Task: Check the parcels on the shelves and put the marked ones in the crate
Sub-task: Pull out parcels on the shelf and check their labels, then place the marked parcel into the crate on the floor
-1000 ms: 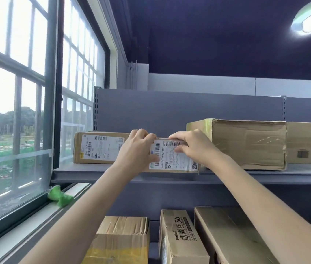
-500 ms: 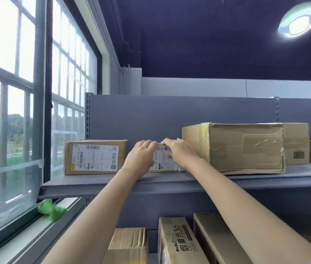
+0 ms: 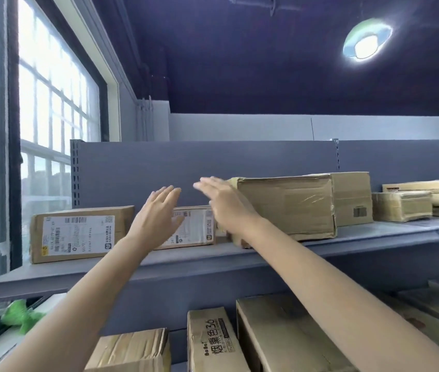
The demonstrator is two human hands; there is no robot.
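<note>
A small brown parcel [image 3: 196, 226] with a white label rests on the grey upper shelf [image 3: 213, 261], between a labelled parcel [image 3: 78, 234] on the left and a large taped box [image 3: 288, 208] on the right. My left hand [image 3: 156, 218] is raised in front of the small parcel with fingers spread, holding nothing. My right hand [image 3: 226, 202] hovers just right of it, fingers extended, partly in front of the large box. Neither hand touches a parcel. No crate is in view.
More boxes [image 3: 400, 205] stand further right on the same shelf. The lower shelf holds several cartons, one printed with "36" [image 3: 213, 339]. A large window [image 3: 38, 130] runs along the left, with a green object [image 3: 19, 315] on its sill.
Both hands gripped the small labelled parcel, pushed it back onto the shelf, then let go and lifted away with open fingers. The view tilted up.
</note>
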